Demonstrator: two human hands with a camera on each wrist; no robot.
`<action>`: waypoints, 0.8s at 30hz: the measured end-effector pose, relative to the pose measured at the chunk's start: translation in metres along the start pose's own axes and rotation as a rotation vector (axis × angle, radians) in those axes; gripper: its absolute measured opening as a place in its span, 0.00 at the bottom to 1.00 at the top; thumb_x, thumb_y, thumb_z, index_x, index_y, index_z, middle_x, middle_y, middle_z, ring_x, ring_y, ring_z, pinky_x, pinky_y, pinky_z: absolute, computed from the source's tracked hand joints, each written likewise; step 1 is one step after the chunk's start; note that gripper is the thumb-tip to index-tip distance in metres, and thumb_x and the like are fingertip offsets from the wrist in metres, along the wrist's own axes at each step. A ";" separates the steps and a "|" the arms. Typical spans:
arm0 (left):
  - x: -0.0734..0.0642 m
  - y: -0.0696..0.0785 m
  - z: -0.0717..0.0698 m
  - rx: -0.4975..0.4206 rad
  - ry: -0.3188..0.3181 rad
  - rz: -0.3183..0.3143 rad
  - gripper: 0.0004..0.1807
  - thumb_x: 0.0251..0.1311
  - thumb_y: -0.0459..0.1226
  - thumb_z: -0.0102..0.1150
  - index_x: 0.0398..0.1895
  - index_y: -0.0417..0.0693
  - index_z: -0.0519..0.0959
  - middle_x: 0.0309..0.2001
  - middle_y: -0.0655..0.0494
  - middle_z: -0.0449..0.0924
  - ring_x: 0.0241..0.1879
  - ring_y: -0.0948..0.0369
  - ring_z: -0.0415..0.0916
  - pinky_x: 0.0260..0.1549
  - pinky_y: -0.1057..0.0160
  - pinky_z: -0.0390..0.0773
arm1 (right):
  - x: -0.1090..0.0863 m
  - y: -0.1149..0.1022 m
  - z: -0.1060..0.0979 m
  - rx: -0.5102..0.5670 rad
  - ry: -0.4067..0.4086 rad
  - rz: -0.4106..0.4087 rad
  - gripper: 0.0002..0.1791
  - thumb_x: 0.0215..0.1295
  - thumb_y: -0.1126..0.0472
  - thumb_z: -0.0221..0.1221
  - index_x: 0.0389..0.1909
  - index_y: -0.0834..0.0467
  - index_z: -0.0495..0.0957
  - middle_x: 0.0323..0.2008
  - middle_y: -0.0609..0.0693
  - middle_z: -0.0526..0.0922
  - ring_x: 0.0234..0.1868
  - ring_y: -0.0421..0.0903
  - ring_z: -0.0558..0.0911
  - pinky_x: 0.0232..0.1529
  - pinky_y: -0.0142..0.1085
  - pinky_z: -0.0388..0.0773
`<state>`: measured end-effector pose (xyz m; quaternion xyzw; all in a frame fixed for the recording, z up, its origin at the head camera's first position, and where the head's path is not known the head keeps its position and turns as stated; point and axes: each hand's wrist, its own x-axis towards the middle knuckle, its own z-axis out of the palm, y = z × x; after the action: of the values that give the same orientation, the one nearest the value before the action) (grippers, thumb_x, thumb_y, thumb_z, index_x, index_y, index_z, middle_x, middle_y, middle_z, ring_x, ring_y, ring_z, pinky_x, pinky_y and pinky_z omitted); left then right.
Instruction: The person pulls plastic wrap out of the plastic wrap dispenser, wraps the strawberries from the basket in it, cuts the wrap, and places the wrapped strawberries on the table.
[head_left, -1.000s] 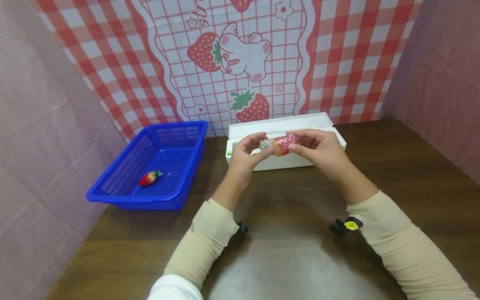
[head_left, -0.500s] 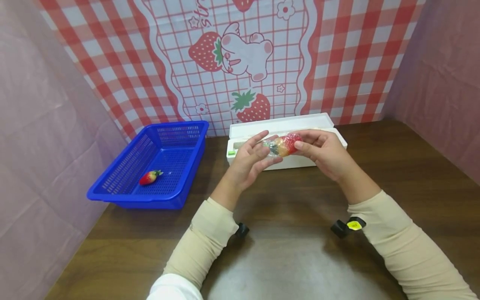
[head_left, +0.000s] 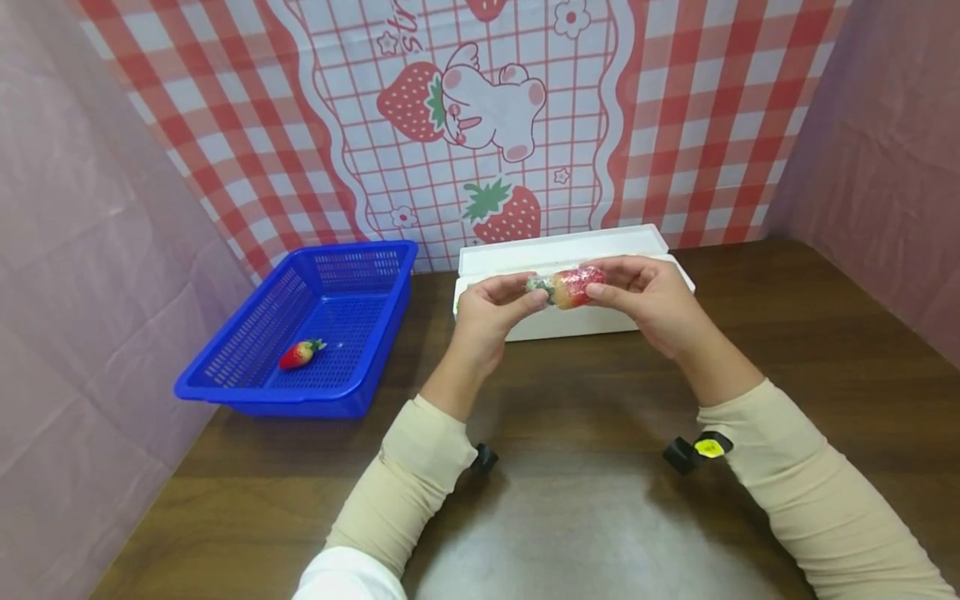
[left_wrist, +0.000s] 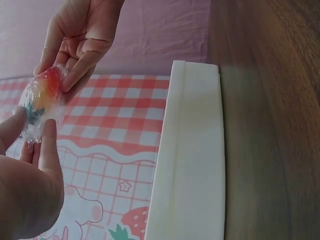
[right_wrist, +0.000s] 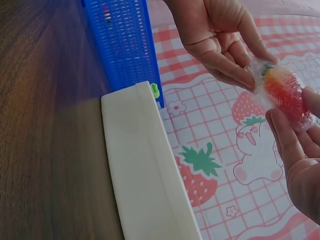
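Wrapped fruit: 1 red-and-yellow strawberry with green leaves, in crinkled clear film (head_left: 576, 287), is held up off the counter between the 2 hands, overlapping the box in the head view.
Left hand (head_left: 486, 321): pinches the film at the leafy end between thumb and fingers.
Right hand (head_left: 654, 302): pinches the red end between thumb and fingers.
Box: 1 long white box (head_left: 573, 327) stands on the counter, its white lid (head_left: 566, 248) raised along the back edge; a small bright green piece (right_wrist: 155, 90) shows at 1 end.
Basket: 1 blue rectangular plastic basket with slotted walls (head_left: 341, 318) sits left of the box, near it but apart.
Loose fruit: 1 red-and-yellow strawberry with green leaves (head_left: 298, 355) lies on its side in the basket, leaves pointing right.
Counter: dark brown wood-grain counter (head_left: 570, 400).
Backdrop: red-and-white checked cloth (head_left: 697, 108) printed with strawberries.
Sleeves: beige fabric sleeves (head_left: 787, 467), 1 on each arm.
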<state>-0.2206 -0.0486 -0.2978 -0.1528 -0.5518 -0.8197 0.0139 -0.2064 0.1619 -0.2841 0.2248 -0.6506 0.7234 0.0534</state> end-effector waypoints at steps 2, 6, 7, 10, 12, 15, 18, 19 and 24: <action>0.001 -0.001 0.000 0.012 0.030 0.019 0.15 0.52 0.19 0.64 0.45 0.21 0.78 0.30 0.56 0.85 0.34 0.60 0.83 0.44 0.58 0.82 | 0.000 0.000 0.000 -0.045 0.016 0.011 0.10 0.61 0.71 0.64 0.42 0.60 0.85 0.36 0.47 0.87 0.36 0.40 0.82 0.38 0.28 0.81; 0.001 0.000 -0.003 0.023 0.013 0.013 0.17 0.53 0.20 0.64 0.48 0.21 0.77 0.30 0.56 0.85 0.32 0.60 0.83 0.43 0.55 0.83 | 0.001 0.000 0.000 -0.102 0.025 0.032 0.11 0.59 0.69 0.66 0.44 0.62 0.85 0.37 0.46 0.87 0.36 0.40 0.82 0.38 0.29 0.81; 0.001 0.002 -0.004 0.032 -0.008 0.000 0.18 0.54 0.21 0.64 0.50 0.22 0.77 0.32 0.56 0.85 0.33 0.60 0.82 0.44 0.55 0.83 | 0.001 0.000 0.000 -0.111 0.021 0.036 0.12 0.59 0.68 0.66 0.44 0.61 0.85 0.37 0.46 0.86 0.37 0.41 0.82 0.39 0.29 0.81; 0.000 0.005 -0.007 0.100 -0.090 -0.041 0.22 0.59 0.25 0.62 0.58 0.33 0.75 0.43 0.54 0.84 0.42 0.60 0.81 0.47 0.55 0.81 | 0.000 -0.001 -0.002 -0.153 -0.014 0.054 0.13 0.60 0.68 0.66 0.47 0.63 0.84 0.39 0.46 0.86 0.38 0.41 0.81 0.41 0.29 0.81; -0.001 0.008 -0.009 0.161 -0.157 -0.066 0.25 0.61 0.27 0.61 0.63 0.39 0.74 0.52 0.51 0.81 0.48 0.59 0.78 0.51 0.56 0.79 | -0.001 -0.001 -0.002 -0.213 -0.055 0.063 0.16 0.61 0.66 0.65 0.50 0.65 0.82 0.40 0.45 0.85 0.39 0.42 0.81 0.41 0.29 0.81; -0.001 0.009 -0.009 0.233 -0.232 -0.102 0.26 0.62 0.29 0.61 0.65 0.42 0.72 0.61 0.48 0.75 0.55 0.59 0.75 0.54 0.60 0.76 | -0.002 0.000 -0.001 -0.297 -0.117 0.075 0.20 0.62 0.63 0.65 0.53 0.68 0.78 0.42 0.45 0.85 0.40 0.43 0.82 0.42 0.30 0.81; -0.001 0.007 -0.007 0.276 -0.261 -0.109 0.23 0.61 0.30 0.63 0.60 0.36 0.76 0.57 0.46 0.79 0.50 0.61 0.78 0.50 0.62 0.78 | -0.003 0.000 0.002 -0.342 -0.142 0.075 0.22 0.63 0.61 0.65 0.54 0.67 0.78 0.42 0.45 0.85 0.40 0.43 0.82 0.42 0.30 0.81; -0.001 0.006 -0.006 0.280 -0.265 -0.102 0.21 0.61 0.30 0.63 0.58 0.35 0.77 0.54 0.45 0.80 0.47 0.61 0.79 0.48 0.62 0.79 | -0.003 0.000 0.003 -0.339 -0.144 0.073 0.22 0.63 0.61 0.65 0.54 0.68 0.78 0.42 0.45 0.85 0.40 0.43 0.82 0.41 0.31 0.81; -0.002 0.005 -0.004 0.313 -0.251 -0.058 0.16 0.61 0.32 0.64 0.50 0.32 0.81 0.44 0.48 0.85 0.40 0.63 0.80 0.41 0.65 0.80 | -0.004 0.001 0.003 -0.342 -0.155 0.034 0.23 0.63 0.63 0.65 0.58 0.66 0.76 0.46 0.49 0.85 0.42 0.43 0.82 0.42 0.31 0.81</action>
<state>-0.2184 -0.0544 -0.2957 -0.2336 -0.6740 -0.6986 -0.0550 -0.2027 0.1596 -0.2864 0.2564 -0.7700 0.5836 0.0282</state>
